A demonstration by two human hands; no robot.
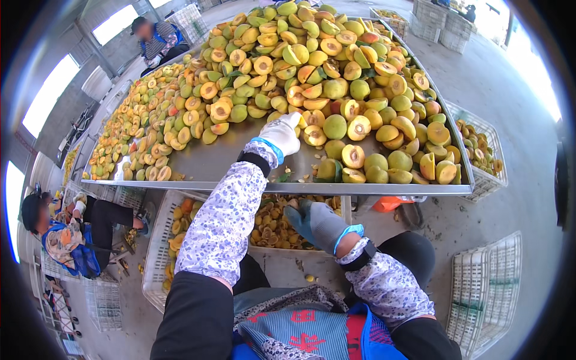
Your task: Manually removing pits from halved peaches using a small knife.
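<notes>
My left hand [281,134], in a white glove, reaches over a metal-topped table [211,159] to the near edge of a heap of yellow-green peaches [265,65], many cut in half. Its fingertips meet a yellow piece of fruit; whether they grip it is unclear. Below the table's front edge, my right hand [317,222] wears a grey glove with a blue palm. The hand is curled above a crate of brownish-yellow fruit pieces [274,227]. Something small and brown shows at its fingertips, too indistinct to name. Stone halves and whole fruit [335,127] lie just right of my left hand.
A white plastic crate of fruit [155,270] stands left of my legs. Another filled crate [483,148] is beyond the table's right end. A white slatted crate [483,292] rests on the floor at right. Two people [67,238] [157,42] sit at left.
</notes>
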